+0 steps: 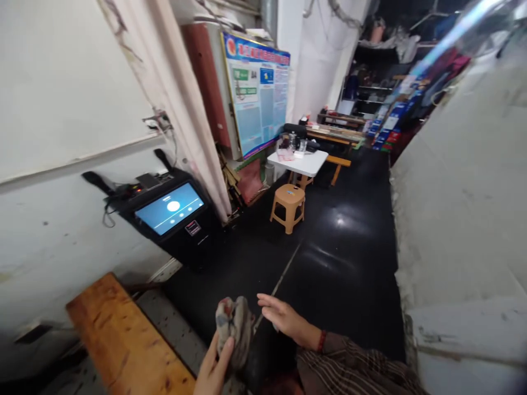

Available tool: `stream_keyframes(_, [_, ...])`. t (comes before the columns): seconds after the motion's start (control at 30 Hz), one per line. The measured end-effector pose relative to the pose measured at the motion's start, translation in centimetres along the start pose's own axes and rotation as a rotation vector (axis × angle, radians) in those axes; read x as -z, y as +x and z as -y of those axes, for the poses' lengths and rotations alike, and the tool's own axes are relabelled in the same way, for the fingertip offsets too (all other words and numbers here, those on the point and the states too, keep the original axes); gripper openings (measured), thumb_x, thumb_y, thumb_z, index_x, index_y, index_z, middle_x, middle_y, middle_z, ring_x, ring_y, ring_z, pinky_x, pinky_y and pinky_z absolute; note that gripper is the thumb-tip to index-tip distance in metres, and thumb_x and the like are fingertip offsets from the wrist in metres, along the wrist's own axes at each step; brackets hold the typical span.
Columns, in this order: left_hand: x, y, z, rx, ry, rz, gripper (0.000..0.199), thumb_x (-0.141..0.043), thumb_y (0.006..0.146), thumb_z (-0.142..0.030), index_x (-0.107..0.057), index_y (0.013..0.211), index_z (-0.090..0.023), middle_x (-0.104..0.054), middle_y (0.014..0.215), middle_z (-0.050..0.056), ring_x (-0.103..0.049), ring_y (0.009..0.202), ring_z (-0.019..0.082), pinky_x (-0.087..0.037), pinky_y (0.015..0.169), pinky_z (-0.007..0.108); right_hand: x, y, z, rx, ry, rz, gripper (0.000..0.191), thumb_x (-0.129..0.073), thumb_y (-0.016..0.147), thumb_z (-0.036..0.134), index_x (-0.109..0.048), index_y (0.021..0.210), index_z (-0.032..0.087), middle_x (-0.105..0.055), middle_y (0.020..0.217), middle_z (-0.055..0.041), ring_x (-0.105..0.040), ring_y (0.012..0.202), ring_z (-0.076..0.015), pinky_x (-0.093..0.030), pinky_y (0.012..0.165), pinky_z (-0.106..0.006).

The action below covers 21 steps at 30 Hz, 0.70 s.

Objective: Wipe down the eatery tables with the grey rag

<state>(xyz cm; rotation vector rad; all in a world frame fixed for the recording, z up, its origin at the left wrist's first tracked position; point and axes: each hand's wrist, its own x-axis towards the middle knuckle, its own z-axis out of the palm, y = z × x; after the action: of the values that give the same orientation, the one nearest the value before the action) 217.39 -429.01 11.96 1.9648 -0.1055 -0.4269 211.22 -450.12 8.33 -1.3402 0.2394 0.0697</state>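
Observation:
At the lower middle of the head view, my left hand (216, 362) grips a crumpled grey cloth (234, 329) with a small reddish patch near its top. Whether it is a rag, a glove or a sock I cannot make out. To the right of the cloth and apart from it is my right hand (286, 318), fingers stretched out, a red bracelet (321, 340) at the wrist and a striped dark sleeve behind. Both hands are above the black floor (251, 263).
A wooden bench (127, 340) lies at the lower left, beside a black machine with a lit screen (170, 208). Ahead are a tan plastic stool (289, 200) and a white table (304, 163) bearing glasses. A poster board (259, 99) leans behind; a pale wall (461, 219) runs along the right.

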Motion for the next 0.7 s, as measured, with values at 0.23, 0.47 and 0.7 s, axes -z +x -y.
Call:
stream_keyframes(0.23, [-10.7, 2.1, -5.0, -0.021, -0.007, 0.316, 0.076, -0.074, 0.058, -0.063, -0.065, 0.123, -0.025, -0.062, 0.136, 0.009, -0.038, 0.140, 0.034, -0.032, 0.116, 0.044, 7.1, -2.0, 2.1, 0.155, 0.130, 0.039, 0.068, -0.063, 0.083, 0.056, -0.046, 0.143, 0.028, -0.053, 0.143, -0.0029, -0.044, 0.136, -0.0238, -0.030, 0.115, -0.039])
stream_keyframes(0.47, [-25.0, 9.7, -11.5, 0.072, 0.040, 0.537, 0.080, -0.076, 0.060, -0.058, -0.060, 0.125, -0.015, -0.069, 0.119, 0.015, -0.063, 0.111, 0.033, -0.055, 0.089, 0.043, 23.1, -0.1, 1.9, 0.045, 0.230, -0.334, 0.048, -0.060, 0.080, 0.063, -0.074, 0.097, 0.020, -0.072, 0.093, -0.0039, -0.062, 0.097, -0.0255, -0.047, 0.090, -0.038])
stream_keyframes(0.7, [-39.4, 18.2, -20.4, -0.003, 0.162, 0.668, 0.043, -0.076, 0.062, -0.052, -0.066, 0.083, -0.016, -0.064, 0.076, 0.002, -0.059, 0.071, 0.017, -0.049, 0.063, 0.027, 40.2, 0.1, 6.7, 0.096, 0.346, -0.566, 0.043, -0.058, 0.083, 0.058, -0.074, 0.094, 0.019, -0.072, 0.089, -0.0034, -0.061, 0.092, -0.0224, -0.047, 0.086, -0.034])
